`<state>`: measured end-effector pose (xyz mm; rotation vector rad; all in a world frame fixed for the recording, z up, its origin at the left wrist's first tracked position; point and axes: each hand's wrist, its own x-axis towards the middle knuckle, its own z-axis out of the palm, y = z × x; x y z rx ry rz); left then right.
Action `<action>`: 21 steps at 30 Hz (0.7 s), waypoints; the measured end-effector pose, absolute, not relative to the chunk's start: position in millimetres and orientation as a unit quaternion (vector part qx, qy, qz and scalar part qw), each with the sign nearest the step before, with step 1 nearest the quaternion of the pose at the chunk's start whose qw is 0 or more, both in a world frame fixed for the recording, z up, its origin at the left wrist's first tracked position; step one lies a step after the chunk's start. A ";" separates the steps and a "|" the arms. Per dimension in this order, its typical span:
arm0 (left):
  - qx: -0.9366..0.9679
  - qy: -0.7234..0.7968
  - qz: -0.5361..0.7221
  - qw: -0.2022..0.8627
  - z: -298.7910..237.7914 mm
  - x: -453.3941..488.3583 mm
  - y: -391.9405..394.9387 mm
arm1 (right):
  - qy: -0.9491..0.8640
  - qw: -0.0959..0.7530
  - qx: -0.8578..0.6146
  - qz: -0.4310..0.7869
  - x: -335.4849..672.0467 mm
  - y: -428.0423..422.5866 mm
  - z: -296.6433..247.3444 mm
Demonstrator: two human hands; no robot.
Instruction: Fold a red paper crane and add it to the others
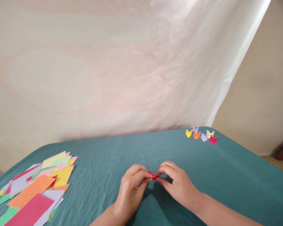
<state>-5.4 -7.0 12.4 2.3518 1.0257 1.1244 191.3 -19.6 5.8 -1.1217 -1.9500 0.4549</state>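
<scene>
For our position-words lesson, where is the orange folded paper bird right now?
In the head view, the orange bird is near the table's far right corner, between a bright yellow bird, left, and a lilac bird, right.

One left hand [132, 185] and one right hand [179, 185] are holding one red folded paper [153, 176]. Six folded paper birds [196, 135] are resting on one green cloth [103, 163]: two lavender, one yellow, one orange, one pale yellow, one red. One heap of paper sheets [33, 192] is showing over a dozen, overlapping too much for an exact count.
</scene>
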 end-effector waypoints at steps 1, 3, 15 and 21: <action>0.829 0.358 0.395 0.171 12.3 -5.7 -7.0 | -0.775 0.411 -0.444 0.182 191.5 -19.5 5.5; 0.832 0.355 0.391 0.166 12.2 -6.5 -6.8 | -0.777 0.409 -0.442 0.183 191.6 -19.6 4.6; 0.839 0.367 0.385 0.115 20.9 -2.7 -14.1 | -0.790 0.424 -0.415 0.157 184.4 -29.9 12.7; 0.695 0.461 0.427 0.349 21.9 -1.7 -3.5 | -0.747 0.448 -0.441 0.216 188.8 -24.1 15.8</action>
